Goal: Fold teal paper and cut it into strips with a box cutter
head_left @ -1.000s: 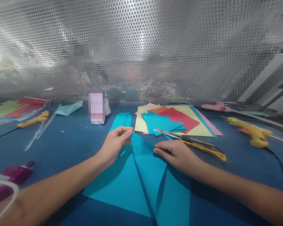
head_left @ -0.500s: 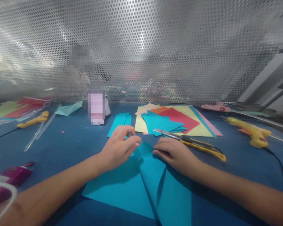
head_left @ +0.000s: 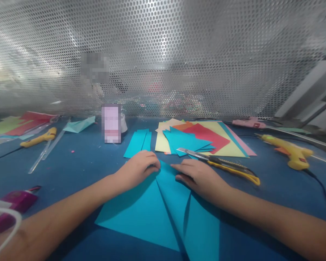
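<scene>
The blue sheet [head_left: 133, 214] on the table [head_left: 78, 177] is found partly folded, its flap [head_left: 175, 192] not yet flat, its top touched by the curled left hand [head_left: 138, 168], its right edge by the loosely bent right hand [head_left: 201, 178], any grip being indeterminable.

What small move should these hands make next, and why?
Perhaps press the folded blue paper flatter with the left hand: it is near the top, the right hand is at the right edge, and dark shadows suggest the layers are not flat.
</scene>
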The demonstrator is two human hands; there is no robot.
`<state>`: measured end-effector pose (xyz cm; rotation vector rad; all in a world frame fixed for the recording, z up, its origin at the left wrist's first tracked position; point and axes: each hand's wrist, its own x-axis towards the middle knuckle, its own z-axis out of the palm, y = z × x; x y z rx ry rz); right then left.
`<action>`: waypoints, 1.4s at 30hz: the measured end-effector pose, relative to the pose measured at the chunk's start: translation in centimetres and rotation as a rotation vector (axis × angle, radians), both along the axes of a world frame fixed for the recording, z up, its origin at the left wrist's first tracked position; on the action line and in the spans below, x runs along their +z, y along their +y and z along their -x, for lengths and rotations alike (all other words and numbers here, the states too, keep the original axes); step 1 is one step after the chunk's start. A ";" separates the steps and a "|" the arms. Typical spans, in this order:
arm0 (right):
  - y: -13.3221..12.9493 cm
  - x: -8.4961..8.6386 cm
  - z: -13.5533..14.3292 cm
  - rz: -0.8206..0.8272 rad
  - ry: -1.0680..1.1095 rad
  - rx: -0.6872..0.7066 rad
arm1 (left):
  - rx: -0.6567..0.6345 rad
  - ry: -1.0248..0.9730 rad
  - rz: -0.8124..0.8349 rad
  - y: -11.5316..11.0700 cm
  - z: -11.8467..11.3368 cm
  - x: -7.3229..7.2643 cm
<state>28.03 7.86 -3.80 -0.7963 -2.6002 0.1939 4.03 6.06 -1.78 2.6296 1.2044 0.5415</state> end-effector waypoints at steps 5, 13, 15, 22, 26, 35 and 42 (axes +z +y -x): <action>-0.1 -0.1 0.1 -0.029 -0.007 0.010 | 0.001 0.034 0.088 -0.4 -0.1 0.9; 0.0 0.0 0.1 -0.022 -0.019 0.058 | -0.054 0.110 0.225 -2.2 -0.8 1.8; 0.1 0.0 0.1 -0.026 -0.026 0.059 | -0.072 0.109 0.245 -2.4 -1.0 1.9; -0.2 0.2 0.2 -0.035 -0.037 0.060 | 0.162 0.099 0.073 0.8 0.3 0.9; -0.3 0.4 0.3 -0.032 -0.038 0.070 | 0.229 0.089 -0.023 2.0 0.9 0.3; -0.2 0.4 0.2 -0.036 -0.024 0.080 | 0.276 0.106 -0.228 1.4 1.1 0.5; 0.5 0.3 0.4 -0.092 0.088 0.053 | -0.019 0.001 -0.190 -0.2 -0.3 2.4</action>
